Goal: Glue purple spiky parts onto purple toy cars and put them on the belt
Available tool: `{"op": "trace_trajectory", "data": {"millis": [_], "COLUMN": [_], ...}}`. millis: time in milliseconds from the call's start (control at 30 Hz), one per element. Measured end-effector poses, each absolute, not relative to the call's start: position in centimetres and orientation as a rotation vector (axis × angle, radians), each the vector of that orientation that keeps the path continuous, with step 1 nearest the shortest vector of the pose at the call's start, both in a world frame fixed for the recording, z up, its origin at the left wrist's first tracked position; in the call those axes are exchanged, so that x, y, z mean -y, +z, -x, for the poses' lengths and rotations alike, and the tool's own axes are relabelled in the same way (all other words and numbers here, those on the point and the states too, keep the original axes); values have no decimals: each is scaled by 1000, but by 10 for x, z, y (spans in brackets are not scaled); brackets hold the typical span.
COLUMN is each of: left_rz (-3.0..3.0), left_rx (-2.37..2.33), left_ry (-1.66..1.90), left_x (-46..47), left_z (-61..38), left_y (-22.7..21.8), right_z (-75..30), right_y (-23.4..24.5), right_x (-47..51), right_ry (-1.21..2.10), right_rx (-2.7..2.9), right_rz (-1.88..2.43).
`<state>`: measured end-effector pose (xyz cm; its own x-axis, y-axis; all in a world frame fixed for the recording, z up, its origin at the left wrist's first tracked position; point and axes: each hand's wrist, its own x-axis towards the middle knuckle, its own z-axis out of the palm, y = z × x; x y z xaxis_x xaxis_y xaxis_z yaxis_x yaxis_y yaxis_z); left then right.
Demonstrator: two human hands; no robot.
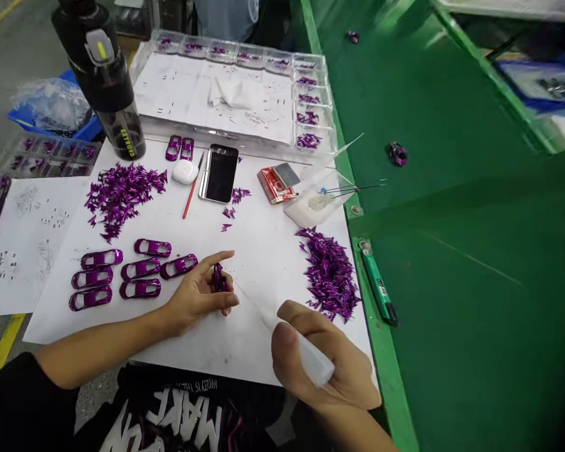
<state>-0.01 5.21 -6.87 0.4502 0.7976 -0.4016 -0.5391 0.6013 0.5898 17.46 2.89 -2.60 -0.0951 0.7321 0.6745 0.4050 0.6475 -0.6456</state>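
Note:
My left hand [198,297] is closed round a small shiny purple toy car body [218,278], held just above the white paper [258,251] on the table. My right hand [327,364] grips a white squeeze bottle [311,358] whose thin nozzle points left toward that purple part. Several finished purple car bodies [122,276] lie in rows to the left of my left hand. A heap of small purple pieces [332,276] lies just beyond my right hand, and another heap [120,194] sits at the far left.
A black water bottle [106,81], a phone [220,172], a white earbud case [185,171], a red pencil [191,194] and a red box [274,186] stand further back. A clear compartment tray [306,63] holds purple parts. The green conveyor [452,220] runs along the right, with a green knife [379,289] on its edge.

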Motion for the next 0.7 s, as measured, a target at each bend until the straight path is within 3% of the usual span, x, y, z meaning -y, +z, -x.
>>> {"op": "trace_trajectory", "data": {"millis": [700], "left_rz": [-426], "left_rx": [-727], "left_ry": [817], "left_x": [-52], "left_z": [3], "left_y": [-69], "right_z": [-164], "right_y": [-28], "right_x": [-33], "right_ry": [402], "right_rx": [1682], "right_rz": [1008]}}
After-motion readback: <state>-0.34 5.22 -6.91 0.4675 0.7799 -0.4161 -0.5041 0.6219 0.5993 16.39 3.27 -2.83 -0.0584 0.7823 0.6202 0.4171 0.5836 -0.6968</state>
